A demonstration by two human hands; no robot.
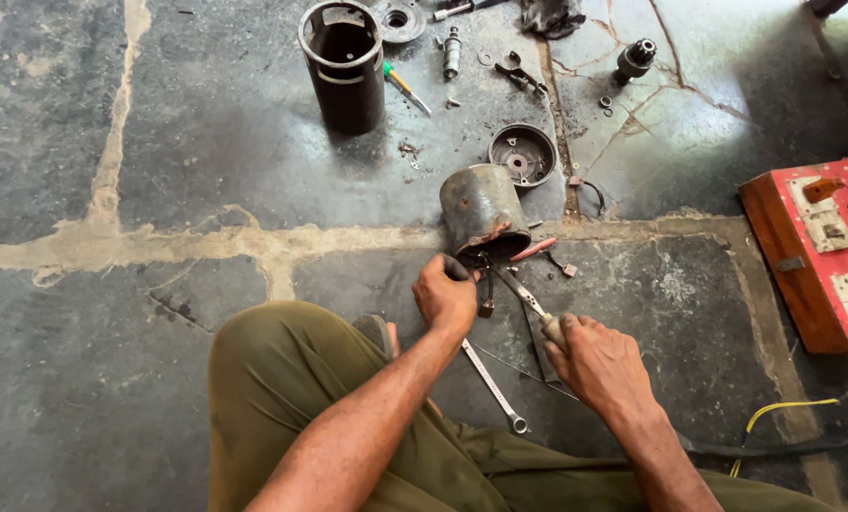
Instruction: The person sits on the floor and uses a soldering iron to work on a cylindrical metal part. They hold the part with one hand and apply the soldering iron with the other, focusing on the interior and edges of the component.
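Gripping a tool (524,299) in right hand (599,365), left hand (446,296) clenched on motor housing (481,210) wires just ahead.

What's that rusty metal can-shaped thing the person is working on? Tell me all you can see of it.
The rusty housing is a grey-brown metal cylinder, dull and worn, with reddish rust near its lower edge. It lies tilted on the stone floor, its open end facing the person, with dark wires and a reddish lead spilling out. The left hand grips at its open rim, while the right hand holds a tool whose metal tip reaches into the opening. A small round cap sits just behind it.
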